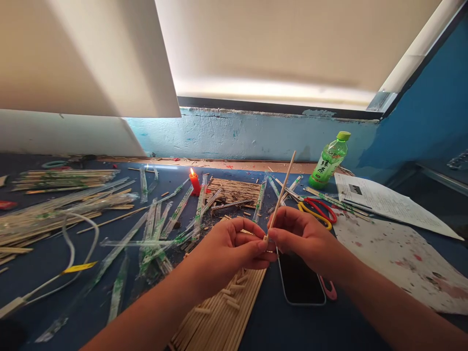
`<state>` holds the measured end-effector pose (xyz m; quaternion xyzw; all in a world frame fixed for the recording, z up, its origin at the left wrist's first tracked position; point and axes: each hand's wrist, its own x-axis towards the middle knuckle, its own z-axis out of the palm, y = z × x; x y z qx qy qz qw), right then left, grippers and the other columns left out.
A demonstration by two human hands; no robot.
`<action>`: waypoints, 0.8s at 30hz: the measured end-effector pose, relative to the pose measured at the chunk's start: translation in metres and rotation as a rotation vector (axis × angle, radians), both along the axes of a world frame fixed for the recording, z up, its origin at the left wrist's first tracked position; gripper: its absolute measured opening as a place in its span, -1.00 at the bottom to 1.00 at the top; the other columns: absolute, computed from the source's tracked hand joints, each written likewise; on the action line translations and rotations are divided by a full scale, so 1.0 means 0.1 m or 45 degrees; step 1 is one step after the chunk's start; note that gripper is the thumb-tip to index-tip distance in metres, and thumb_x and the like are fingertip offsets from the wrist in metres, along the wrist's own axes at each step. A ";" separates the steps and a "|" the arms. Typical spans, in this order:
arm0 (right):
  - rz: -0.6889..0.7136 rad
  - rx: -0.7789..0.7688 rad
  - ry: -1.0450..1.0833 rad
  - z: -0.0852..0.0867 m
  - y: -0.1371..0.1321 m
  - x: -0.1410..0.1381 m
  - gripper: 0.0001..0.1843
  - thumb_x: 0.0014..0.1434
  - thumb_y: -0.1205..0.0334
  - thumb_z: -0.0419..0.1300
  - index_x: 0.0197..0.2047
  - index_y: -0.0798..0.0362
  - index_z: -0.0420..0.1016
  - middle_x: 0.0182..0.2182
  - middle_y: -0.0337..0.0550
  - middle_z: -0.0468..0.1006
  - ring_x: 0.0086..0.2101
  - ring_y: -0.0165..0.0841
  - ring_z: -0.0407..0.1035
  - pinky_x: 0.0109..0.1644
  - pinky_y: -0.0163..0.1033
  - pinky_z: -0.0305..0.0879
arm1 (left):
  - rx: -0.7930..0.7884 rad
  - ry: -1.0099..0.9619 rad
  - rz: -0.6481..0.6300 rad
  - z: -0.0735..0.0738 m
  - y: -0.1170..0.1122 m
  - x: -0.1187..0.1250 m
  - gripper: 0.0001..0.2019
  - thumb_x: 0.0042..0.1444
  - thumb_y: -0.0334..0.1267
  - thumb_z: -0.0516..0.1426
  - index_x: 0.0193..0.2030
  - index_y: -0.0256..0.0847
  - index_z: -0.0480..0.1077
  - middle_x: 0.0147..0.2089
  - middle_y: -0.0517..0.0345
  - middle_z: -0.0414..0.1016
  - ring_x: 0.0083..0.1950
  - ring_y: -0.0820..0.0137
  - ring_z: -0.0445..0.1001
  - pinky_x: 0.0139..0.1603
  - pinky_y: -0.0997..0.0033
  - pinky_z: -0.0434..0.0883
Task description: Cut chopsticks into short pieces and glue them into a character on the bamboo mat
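We're logging the step as close two-handed work on the bottom end of a slim stick, which is slanting up from between the hands. The right hand is pinching it low down, thumb against fingers; the left hand is pinching at the bottom end, and we can't tell if a separate piece is sitting there. Short pieces are lying on the row of sticks below. We're judging that the next move is calling for steady fingertips. For room: wrappers are crowding the left, a lit candle is standing beyond the left hand, a phone is lying below the right. We're finding open table at the front, right of the row; the wall is bounding the far side.
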<state>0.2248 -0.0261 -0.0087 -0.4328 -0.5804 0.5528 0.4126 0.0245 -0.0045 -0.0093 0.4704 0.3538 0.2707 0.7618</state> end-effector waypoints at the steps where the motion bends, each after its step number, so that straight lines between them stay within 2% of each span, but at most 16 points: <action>1: 0.001 0.002 0.000 0.00 0.00 0.00 -0.80 0.24 0.14 0.33 -0.26 0.07 0.44 -0.39 -0.29 0.44 -0.40 -0.48 0.28 -0.30 -0.34 0.24 | 0.003 -0.002 -0.003 -0.01 0.00 0.00 -0.69 0.07 -0.21 0.39 -0.21 -0.25 0.37 -0.21 -0.07 0.70 -0.11 0.23 0.67 -0.03 0.24 0.57; 7: 0.001 0.017 0.000 -0.02 -0.02 -0.02 -0.79 0.22 0.14 0.35 -0.24 0.06 0.45 -0.36 -0.26 0.46 -0.36 -0.44 0.32 -0.28 -0.32 0.27 | -0.012 0.015 -0.004 0.00 0.01 0.00 -0.64 -0.01 -0.18 0.44 -0.22 -0.25 0.39 -0.23 -0.04 0.70 -0.12 0.23 0.68 -0.02 0.25 0.57; 11: -0.013 0.060 -0.085 0.04 -0.03 0.00 -0.79 0.23 0.10 0.33 -0.21 0.05 0.48 -0.35 -0.23 0.49 -0.36 -0.42 0.35 -0.27 -0.30 0.31 | -0.034 -0.002 0.009 0.01 0.01 0.00 -0.67 0.00 -0.21 0.43 -0.23 -0.25 0.40 -0.25 -0.02 0.70 -0.15 0.26 0.68 -0.05 0.29 0.58; 15: -0.252 0.143 -0.098 0.13 0.06 0.21 -0.80 0.22 0.09 0.35 -0.25 0.03 0.52 -0.43 -0.27 0.49 -0.42 -0.45 0.34 -0.30 -0.33 0.30 | -0.050 -0.026 0.044 0.03 0.03 -0.01 -0.71 0.05 -0.24 0.40 -0.21 -0.25 0.40 -0.18 -0.07 0.70 -0.11 0.25 0.68 -0.06 0.34 0.58; 17: -0.328 0.089 0.061 0.17 0.12 0.33 -0.81 0.21 0.09 0.36 -0.27 0.03 0.53 -0.41 -0.25 0.53 -0.45 -0.47 0.33 -0.33 -0.34 0.30 | -0.045 -0.024 0.070 0.04 0.03 -0.02 -0.71 0.06 -0.24 0.40 -0.20 -0.26 0.41 -0.16 -0.09 0.70 -0.10 0.25 0.68 -0.06 0.36 0.58; 20: -0.252 -0.071 0.319 0.21 0.16 0.41 -0.83 0.19 0.12 0.37 -0.27 0.03 0.57 -0.34 -0.19 0.58 -0.47 -0.49 0.32 -0.37 -0.35 0.30 | -0.050 -0.025 0.093 0.05 0.03 -0.02 -0.69 0.05 -0.24 0.41 -0.19 -0.27 0.41 -0.17 -0.09 0.70 -0.10 0.25 0.68 -0.07 0.35 0.58; 24: -0.117 -0.150 0.377 0.22 0.11 0.35 -0.86 0.21 0.15 0.36 -0.27 0.04 0.61 -0.34 -0.17 0.61 -0.50 -0.51 0.33 -0.42 -0.36 0.26 | -0.050 -0.057 0.088 0.05 0.03 -0.02 -0.69 0.05 -0.24 0.41 -0.19 -0.26 0.40 -0.16 -0.09 0.70 -0.10 0.23 0.68 -0.04 0.30 0.58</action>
